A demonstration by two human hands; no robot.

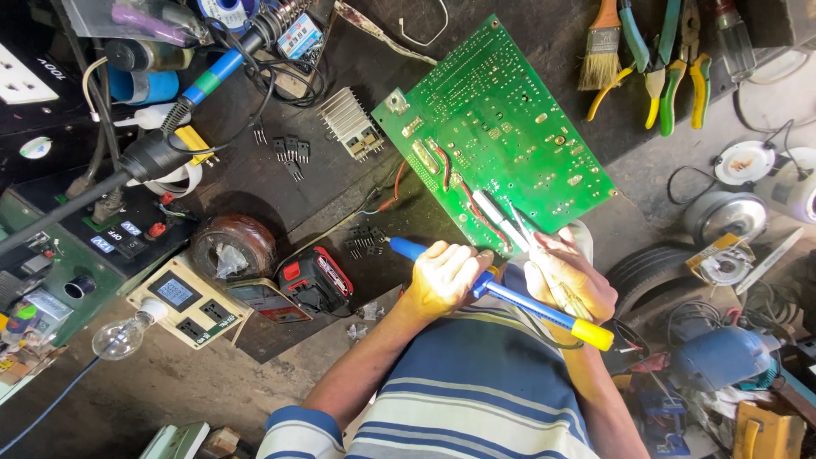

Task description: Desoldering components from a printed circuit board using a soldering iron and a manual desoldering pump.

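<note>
We look down on the dark workbench (255, 195), crowded from edge to edge. Biggest on it is the green circuit board (501, 119), lying tilted, solder side up, its near edge right at our hands. Our left hand (444, 276) has its fingers wrapped tight around a blue tool with a yellow end (510, 297), which runs slantwise across our striped shirt. Our right hand (568, 274) pinches thin metal tweezers (520, 228), tips resting on the board's near edge. Off to the left sits a finned heatsink (348, 123), then small black transistors (291, 151) scattered just beside it.
</note>
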